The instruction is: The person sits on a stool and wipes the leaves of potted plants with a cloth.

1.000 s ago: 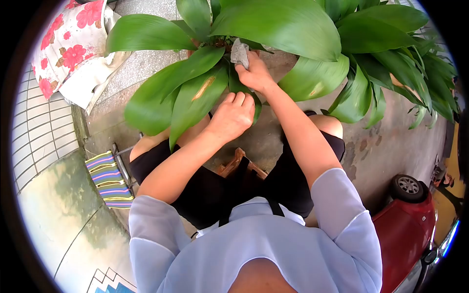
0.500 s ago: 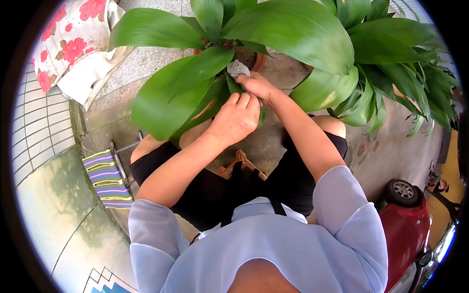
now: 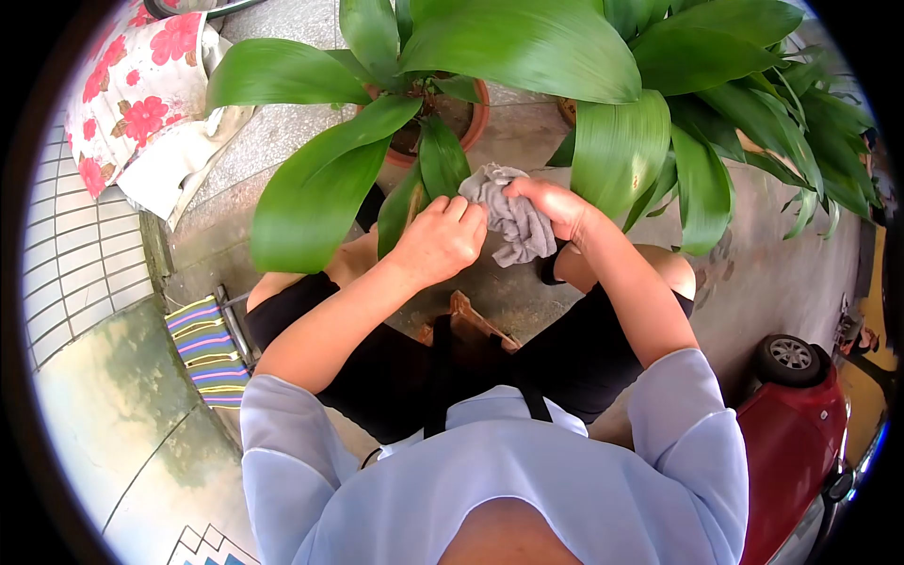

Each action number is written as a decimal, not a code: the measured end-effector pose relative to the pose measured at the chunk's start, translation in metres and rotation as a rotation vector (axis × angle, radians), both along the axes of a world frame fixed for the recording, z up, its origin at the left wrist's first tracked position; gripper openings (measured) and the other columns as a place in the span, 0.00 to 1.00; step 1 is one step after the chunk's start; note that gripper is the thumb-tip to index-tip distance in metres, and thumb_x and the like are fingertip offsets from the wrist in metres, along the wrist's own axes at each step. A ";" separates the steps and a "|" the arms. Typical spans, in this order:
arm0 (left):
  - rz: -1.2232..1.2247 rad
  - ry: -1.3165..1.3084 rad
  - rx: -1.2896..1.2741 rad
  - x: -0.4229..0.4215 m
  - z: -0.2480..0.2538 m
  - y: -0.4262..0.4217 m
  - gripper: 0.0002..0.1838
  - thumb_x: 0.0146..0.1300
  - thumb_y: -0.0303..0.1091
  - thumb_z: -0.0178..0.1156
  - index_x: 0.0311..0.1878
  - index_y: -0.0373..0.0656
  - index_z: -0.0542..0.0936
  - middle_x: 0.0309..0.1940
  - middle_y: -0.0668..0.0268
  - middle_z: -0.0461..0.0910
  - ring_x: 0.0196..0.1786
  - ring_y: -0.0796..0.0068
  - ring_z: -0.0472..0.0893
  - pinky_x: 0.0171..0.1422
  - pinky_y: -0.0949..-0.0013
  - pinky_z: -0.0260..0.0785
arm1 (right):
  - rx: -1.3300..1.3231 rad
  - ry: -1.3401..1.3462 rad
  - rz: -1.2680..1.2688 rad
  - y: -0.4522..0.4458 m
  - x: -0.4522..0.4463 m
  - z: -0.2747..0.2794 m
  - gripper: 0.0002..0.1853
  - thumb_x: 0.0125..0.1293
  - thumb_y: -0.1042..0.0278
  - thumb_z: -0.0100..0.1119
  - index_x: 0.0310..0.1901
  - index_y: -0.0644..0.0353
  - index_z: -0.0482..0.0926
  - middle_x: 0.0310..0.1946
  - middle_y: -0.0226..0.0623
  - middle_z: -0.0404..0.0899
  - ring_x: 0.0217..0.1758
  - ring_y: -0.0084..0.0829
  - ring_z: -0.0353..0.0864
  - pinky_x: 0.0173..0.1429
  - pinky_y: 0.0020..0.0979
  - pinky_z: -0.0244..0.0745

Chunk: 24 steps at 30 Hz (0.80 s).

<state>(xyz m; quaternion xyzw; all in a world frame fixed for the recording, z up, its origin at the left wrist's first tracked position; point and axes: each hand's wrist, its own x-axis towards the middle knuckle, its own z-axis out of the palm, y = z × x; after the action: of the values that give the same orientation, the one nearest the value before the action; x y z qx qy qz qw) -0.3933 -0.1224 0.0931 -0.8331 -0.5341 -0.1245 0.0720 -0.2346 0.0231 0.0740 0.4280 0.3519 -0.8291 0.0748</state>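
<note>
My right hand (image 3: 557,209) is closed around a crumpled grey cloth (image 3: 524,224), which bunches out below the thumb and toward the left. Beside it, my left hand (image 3: 439,241) is closed, its fingertips pinching at the lower end of a narrow green leaf (image 3: 443,162); the gripped part is hidden by the fingers. That leaf belongs to a broad-leaved plant in a terracotta pot (image 3: 478,121). A large leaf (image 3: 325,193) spreads out left of my left hand, and a leaf with a brown streak (image 3: 403,209) passes close behind it.
More potted foliage (image 3: 702,122) stands at the right, with a drooping leaf (image 3: 621,151) near my right hand. A striped folding stool (image 3: 207,348) is at the left, floral fabric (image 3: 141,104) upper left, and a red car (image 3: 791,443) lower right.
My right hand has moved right and slightly down, away from the pot, bringing more of the cloth into view. My left hand has shifted slightly left and down, and the hands are farther apart.
</note>
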 end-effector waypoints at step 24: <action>0.007 -0.224 -0.025 0.016 -0.011 0.017 0.15 0.56 0.31 0.58 0.46 0.36 0.76 0.26 0.65 0.73 0.30 0.70 0.75 0.34 0.70 0.71 | -0.003 0.172 -0.072 0.023 -0.055 -0.038 0.18 0.56 0.77 0.61 0.50 0.66 0.76 0.43 0.40 0.80 0.44 0.32 0.81 0.51 0.34 0.78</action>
<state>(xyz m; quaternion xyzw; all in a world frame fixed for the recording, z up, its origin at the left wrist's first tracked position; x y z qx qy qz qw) -0.3771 -0.1058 0.0821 -0.8128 -0.5433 -0.2101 0.0019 -0.2900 0.0466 0.0362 0.3675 0.3400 -0.8655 0.0151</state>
